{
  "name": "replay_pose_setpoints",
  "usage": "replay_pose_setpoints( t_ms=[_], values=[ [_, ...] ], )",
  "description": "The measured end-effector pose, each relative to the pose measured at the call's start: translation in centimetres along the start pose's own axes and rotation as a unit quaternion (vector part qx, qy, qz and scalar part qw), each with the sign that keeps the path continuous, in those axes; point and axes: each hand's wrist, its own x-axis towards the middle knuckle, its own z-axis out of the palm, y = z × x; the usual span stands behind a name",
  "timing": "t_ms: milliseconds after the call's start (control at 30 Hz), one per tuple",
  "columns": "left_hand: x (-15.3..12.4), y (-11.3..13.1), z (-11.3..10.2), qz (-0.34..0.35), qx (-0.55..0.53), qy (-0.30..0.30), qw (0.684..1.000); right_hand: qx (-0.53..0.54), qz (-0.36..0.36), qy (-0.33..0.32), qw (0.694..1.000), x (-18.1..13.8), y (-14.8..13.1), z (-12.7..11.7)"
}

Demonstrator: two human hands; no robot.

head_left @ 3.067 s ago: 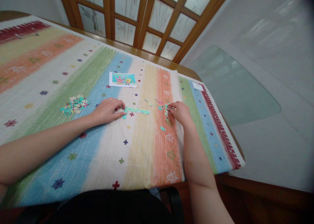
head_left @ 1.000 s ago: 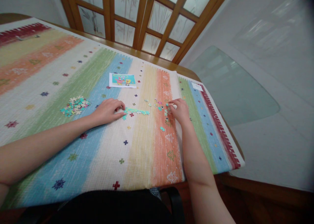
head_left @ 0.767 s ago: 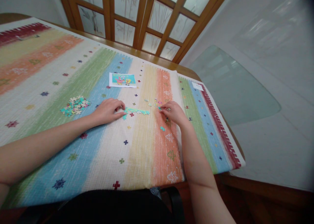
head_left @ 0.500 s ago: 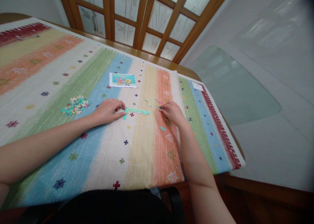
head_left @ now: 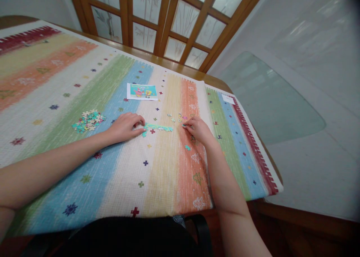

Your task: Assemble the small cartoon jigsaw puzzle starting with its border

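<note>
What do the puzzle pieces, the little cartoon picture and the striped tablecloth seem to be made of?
Puzzle pieces: probably cardboard, matte-looking; flat, knobbed shapes, some showing printed colour, others plain pale sides.
Cartoon picture: likely paper, a thin flat sheet with a white border; gloss can't be judged.
Striped tablecloth: apparently woven fabric, matte, with a grid-like texture.

The joined puzzle strip, turquoise with yellow-green markings, lies flat and is L-shaped at its left end. A turquoise piece, mostly hidden by the right fingers, sits to its right; loose multicoloured pieces lie nearby.
</note>
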Motion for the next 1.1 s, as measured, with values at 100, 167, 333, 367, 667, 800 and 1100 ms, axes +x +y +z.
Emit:
replay_pose_setpoints(
  t_ms=[100,167,333,367,667,800,1100],
  values=[
    [0.0,0.0,0.1,-0.001,0.002,0.002,1.0,-0.065,-0.031,-0.009,0.997,0.3,-0.6,0.0],
    [-0.1,0.0,0.2,0.0,0.001,0.002,1.0,-0.11,-0.045,-0.015,0.993,0.5,-1.1,0.1],
    [-0.1,-0.2,0.3,-0.002,-0.003,0.007,1.0,-0.141,-0.019,-0.011,0.99,0.9,-2.4,-0.4],
    [-0.1,-0.2,0.3,-0.002,-0.003,0.008,1.0,-0.116,-0.009,-0.003,0.993,0.9,-2.7,-0.6],
    [0.0,-0.2,0.3,0.002,0.013,0.006,1.0,0.438,0.003,-0.054,0.897,-1.4,-10.3,0.2],
    [0.0,-0.2,0.4,0.003,0.009,0.01,1.0,0.483,0.011,-0.071,0.873,-1.7,-12.7,2.6],
    [0.0,-0.1,0.4,0.0,0.011,0.011,1.0,0.222,-0.047,0.032,0.973,-2.1,-13.0,2.8]
  ],
)
